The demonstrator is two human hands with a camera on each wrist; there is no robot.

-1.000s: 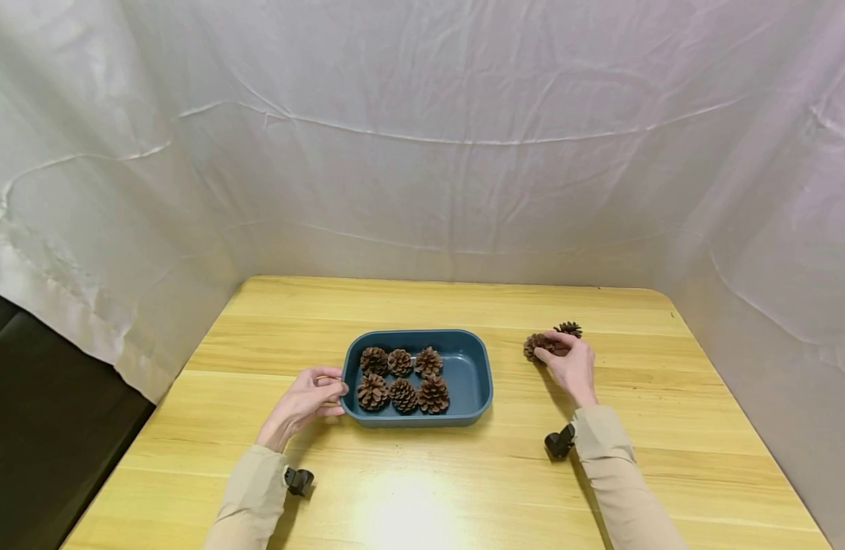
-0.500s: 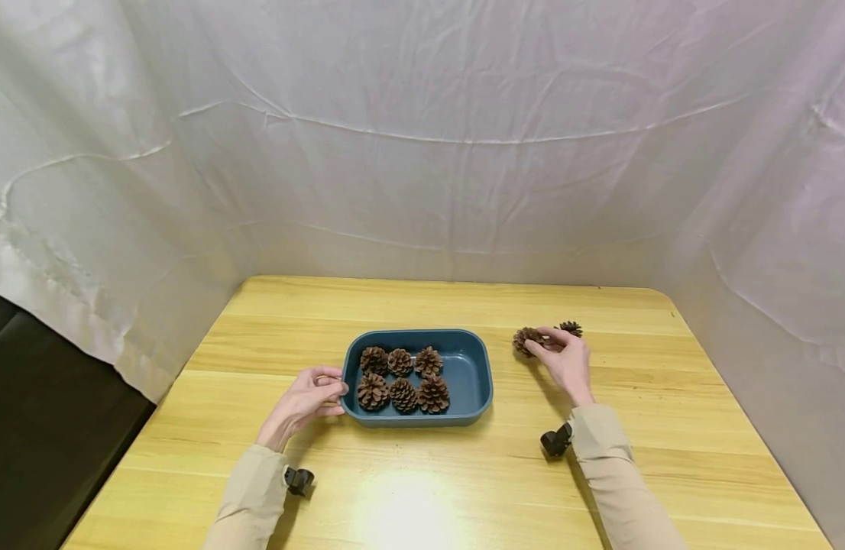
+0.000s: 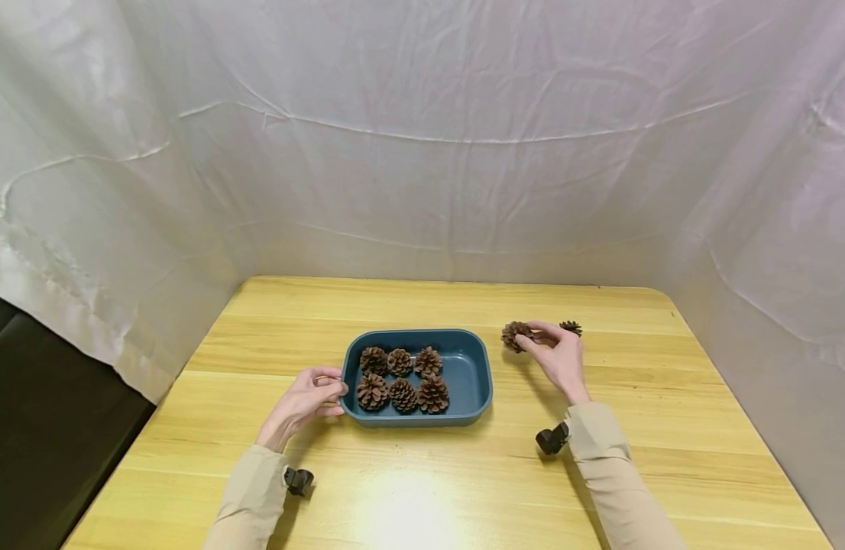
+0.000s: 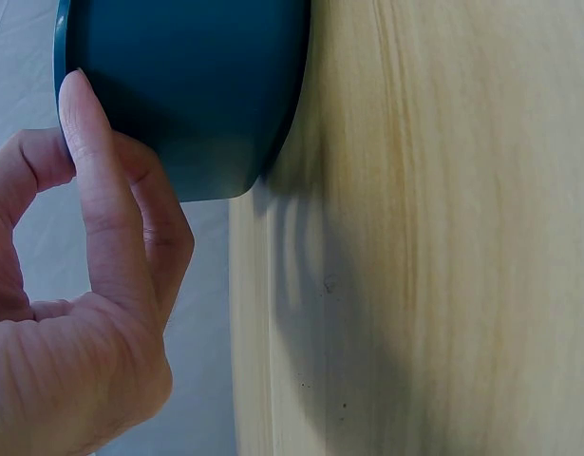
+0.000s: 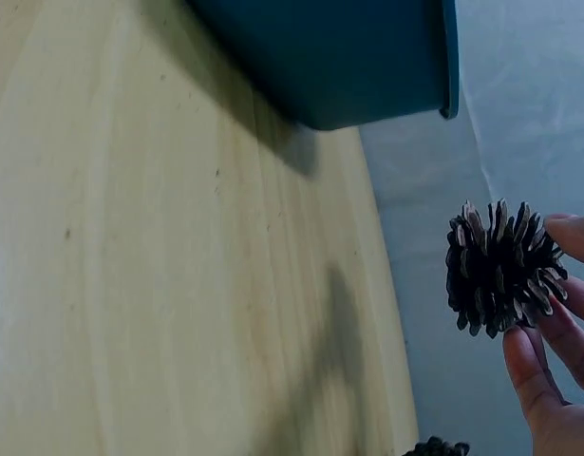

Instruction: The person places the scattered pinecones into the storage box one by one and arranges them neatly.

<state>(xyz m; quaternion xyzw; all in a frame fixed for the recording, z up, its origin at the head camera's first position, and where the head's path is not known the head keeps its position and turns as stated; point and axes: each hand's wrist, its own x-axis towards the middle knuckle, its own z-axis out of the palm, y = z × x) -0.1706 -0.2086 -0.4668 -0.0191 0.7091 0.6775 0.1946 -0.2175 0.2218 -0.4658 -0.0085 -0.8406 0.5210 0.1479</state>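
Observation:
A dark teal rectangular tray (image 3: 469, 418) holds several brown pine cones (image 3: 403, 395) in two rows toward its left side. My left hand (image 3: 302, 402) pinches the tray's left rim between thumb and fingers; the left wrist view shows the fingers (image 4: 111, 223) at the tray's wall (image 4: 192, 104). To the right of the tray, my right hand (image 3: 561, 357) holds one pine cone (image 3: 516, 336) by its side, raised over the table. In the right wrist view, thumb and fingers grip that pine cone (image 5: 502, 268), apart from the tray.
Another pine cone (image 3: 571, 328) lies on the wooden table (image 3: 642, 367) just behind my right hand. Pale fabric (image 3: 450, 191) hangs around the table's back and sides. A dark surface (image 3: 44, 428) shows at the lower left.
My right hand has lifted the pine cone and moved it left, nearer the tray and away from the other pine cone on the table. The left hand and tray have stayed in place.

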